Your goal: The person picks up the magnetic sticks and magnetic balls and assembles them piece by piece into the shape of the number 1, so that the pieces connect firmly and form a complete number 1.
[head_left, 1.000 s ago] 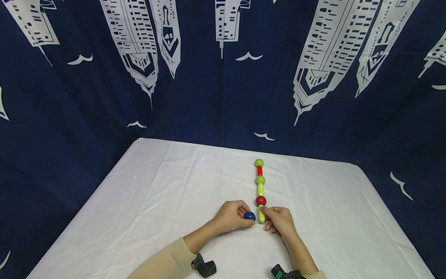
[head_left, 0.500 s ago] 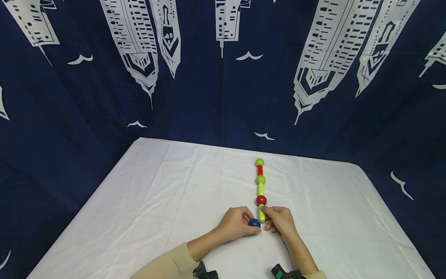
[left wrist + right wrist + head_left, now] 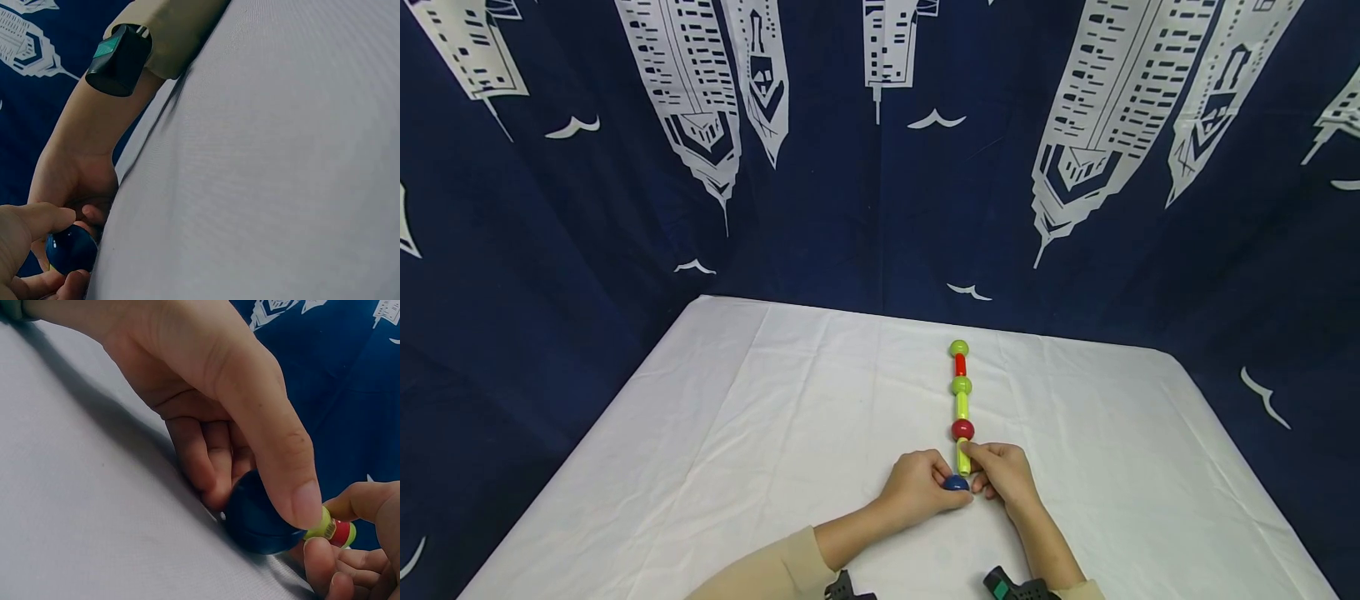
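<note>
Between its thumb and fingers my left hand pinches a shiny blue ball, held right at the near end of a yellow-green rod. That rod is pinched by my right hand from the right side. Beyond it, a straight chain runs away across the table: a red ball, another yellow-green rod, a green ball, a red rod and a last green ball. In the right wrist view, the left thumb covers part of the blue ball.
A white cloth with creases covers the table. Behind it hangs a dark blue curtain printed with white buildings and birds. Black devices sit on both wrists, near the beige sleeves.
My left hand has carried the blue ball right and toward me, from beside the rod to its near end. My right hand and the chain have stayed almost still.
</note>
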### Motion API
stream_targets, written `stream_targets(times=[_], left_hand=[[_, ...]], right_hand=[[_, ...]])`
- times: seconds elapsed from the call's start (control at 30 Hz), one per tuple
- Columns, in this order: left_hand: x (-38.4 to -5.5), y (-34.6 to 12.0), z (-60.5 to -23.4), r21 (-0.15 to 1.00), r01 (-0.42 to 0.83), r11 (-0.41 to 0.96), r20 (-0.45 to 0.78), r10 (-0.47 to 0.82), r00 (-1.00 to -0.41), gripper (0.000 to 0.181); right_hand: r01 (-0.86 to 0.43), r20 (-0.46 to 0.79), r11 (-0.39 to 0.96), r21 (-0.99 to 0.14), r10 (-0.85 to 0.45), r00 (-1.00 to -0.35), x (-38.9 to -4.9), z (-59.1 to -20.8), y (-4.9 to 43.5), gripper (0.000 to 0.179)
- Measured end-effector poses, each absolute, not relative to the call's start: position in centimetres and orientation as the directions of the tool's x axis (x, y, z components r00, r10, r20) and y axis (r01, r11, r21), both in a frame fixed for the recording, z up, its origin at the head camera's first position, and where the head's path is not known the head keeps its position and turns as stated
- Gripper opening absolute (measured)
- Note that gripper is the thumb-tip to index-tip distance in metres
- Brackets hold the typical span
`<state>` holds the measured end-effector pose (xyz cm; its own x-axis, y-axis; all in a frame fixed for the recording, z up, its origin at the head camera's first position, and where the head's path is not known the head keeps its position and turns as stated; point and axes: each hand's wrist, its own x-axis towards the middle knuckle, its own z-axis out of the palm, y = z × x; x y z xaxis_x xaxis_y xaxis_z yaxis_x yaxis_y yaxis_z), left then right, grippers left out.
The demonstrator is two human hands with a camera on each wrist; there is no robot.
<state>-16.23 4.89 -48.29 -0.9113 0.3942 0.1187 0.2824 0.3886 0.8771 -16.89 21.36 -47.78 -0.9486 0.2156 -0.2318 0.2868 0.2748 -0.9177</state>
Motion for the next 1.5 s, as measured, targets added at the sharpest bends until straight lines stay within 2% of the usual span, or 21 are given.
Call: stream_targets(times=[0.83,1.5], left_hand=[[-16.15,5.67,-48.64,0.896,0.23,0.379,0.098,0.337,-0.936,0.032],[-16.26,5.77,-48.83,0.902,0.238,0.36,0.113,0.336,-0.935,0.033]], right_hand=[[0.261,-0.191,0.332,-0.907,0.227,-0.955,-16.96,-48.1,21.37,0.031],[0.249,-0.187,0.309,-0.918,0.217,-0.958,-16.86,-48.06,21.21,0.028]])
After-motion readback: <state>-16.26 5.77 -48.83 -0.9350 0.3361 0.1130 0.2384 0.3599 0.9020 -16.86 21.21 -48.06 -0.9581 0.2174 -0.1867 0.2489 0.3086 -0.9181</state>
